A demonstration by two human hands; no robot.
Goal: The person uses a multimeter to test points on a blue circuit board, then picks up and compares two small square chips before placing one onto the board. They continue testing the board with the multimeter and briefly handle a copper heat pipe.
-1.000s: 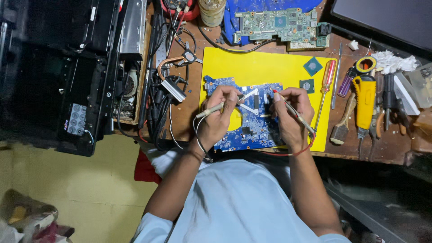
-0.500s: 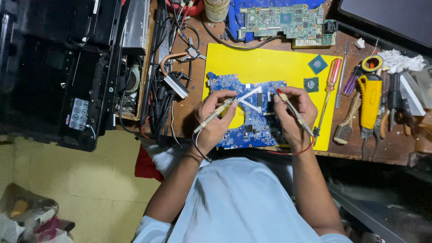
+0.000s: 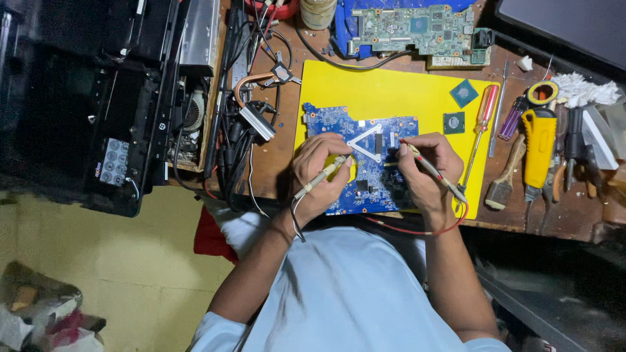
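Holding probes: left hand [image 3: 319, 173], right hand [image 3: 424, 171], over blue board [image 3: 365, 163], yellow mat [image 3: 391, 91].

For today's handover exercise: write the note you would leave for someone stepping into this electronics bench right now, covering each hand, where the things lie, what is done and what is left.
Left hand: grips a pale probe, tip on the blue circuit board.
Right hand: grips a red probe, tip also on the board.
The board lies on the yellow mat; two loose chips sit at the mat's right, a red-handled screwdriver beside them.
Done: both probes placed on the board.
Left: no meter reading is in view.
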